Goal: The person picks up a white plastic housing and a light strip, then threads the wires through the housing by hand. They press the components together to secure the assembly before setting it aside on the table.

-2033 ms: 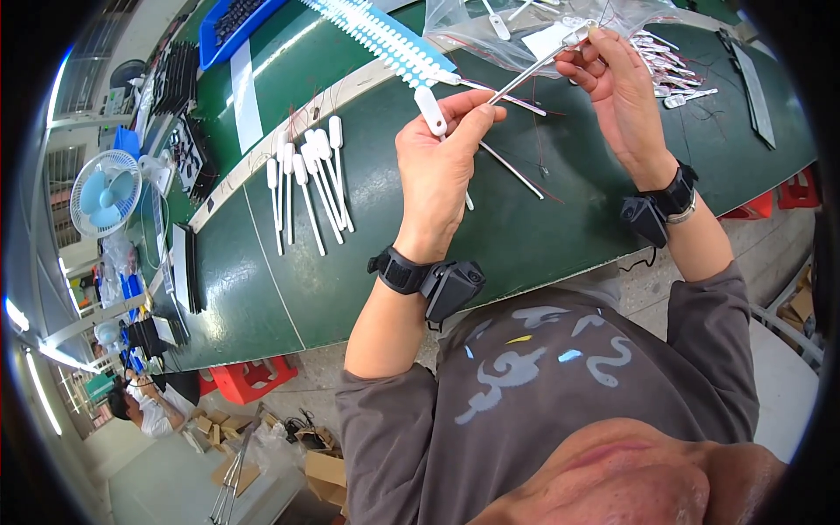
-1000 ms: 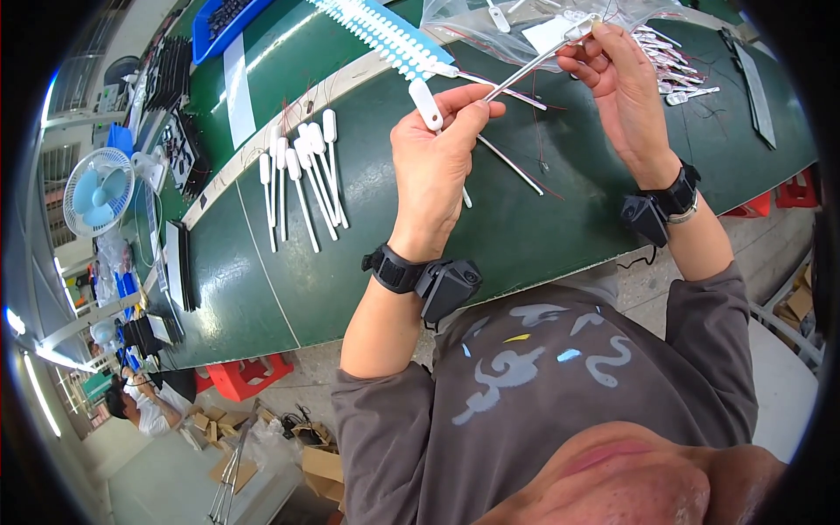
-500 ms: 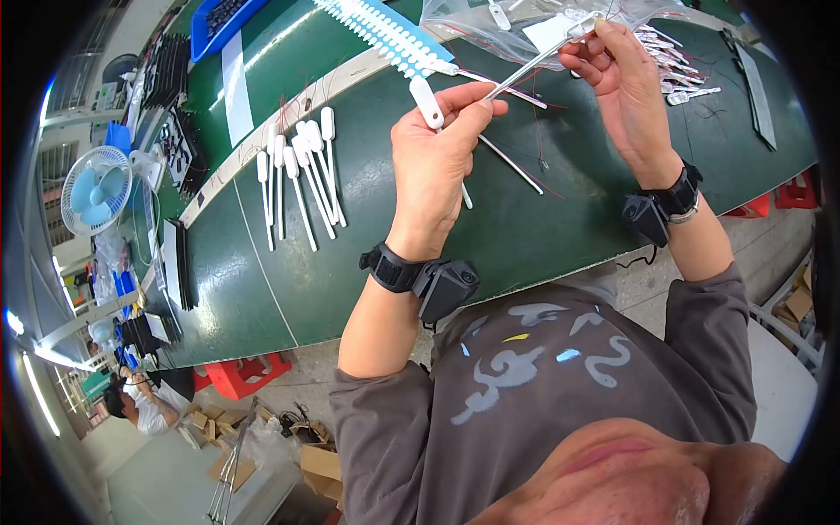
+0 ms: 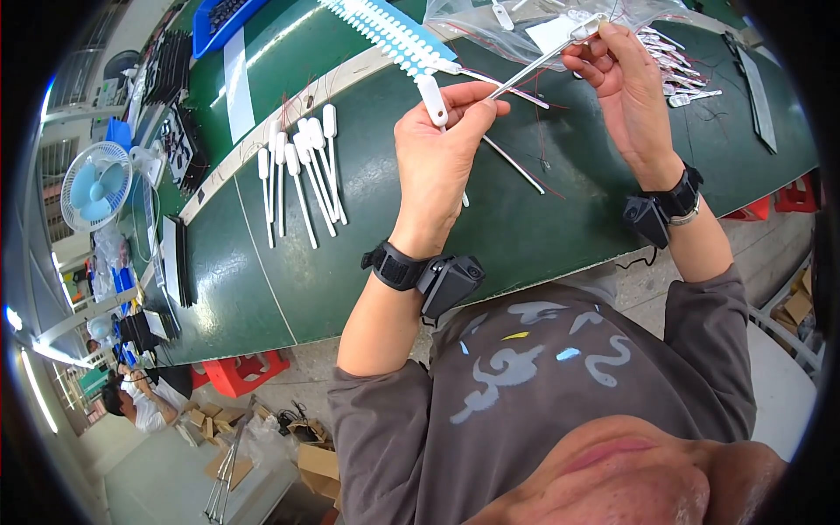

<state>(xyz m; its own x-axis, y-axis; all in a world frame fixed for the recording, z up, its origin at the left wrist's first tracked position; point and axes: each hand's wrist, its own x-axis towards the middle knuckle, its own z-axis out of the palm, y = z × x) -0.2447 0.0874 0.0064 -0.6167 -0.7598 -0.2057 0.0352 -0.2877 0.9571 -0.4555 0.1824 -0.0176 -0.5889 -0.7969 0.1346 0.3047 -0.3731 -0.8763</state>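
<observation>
My left hand (image 4: 437,157) is closed around a white paddle-headed plastic stick (image 4: 432,98), its flat head with a small hole standing up above the hand. Between the thumb and forefinger of that hand runs the slim shaft of a second stick (image 4: 538,68), slanting up to the right. My right hand (image 4: 632,96) pinches the wider head end of this second stick, where thin wires show. The fingertips partly hide that end. Below the left fingers a wired stick (image 4: 516,166) lies on the green table (image 4: 367,289).
Several finished-looking white sticks (image 4: 315,136) lie left of my left hand. A blue sheet (image 4: 398,26) with rows of white tabs lies at the back. Behind my right hand are a clear plastic bag (image 4: 468,17) and a pile of wired sticks (image 4: 687,70). A blue bin (image 4: 210,39) stands far left.
Almost nothing differs. My left hand and the stick in it have shifted very slightly to the right; both hands keep their hold.
</observation>
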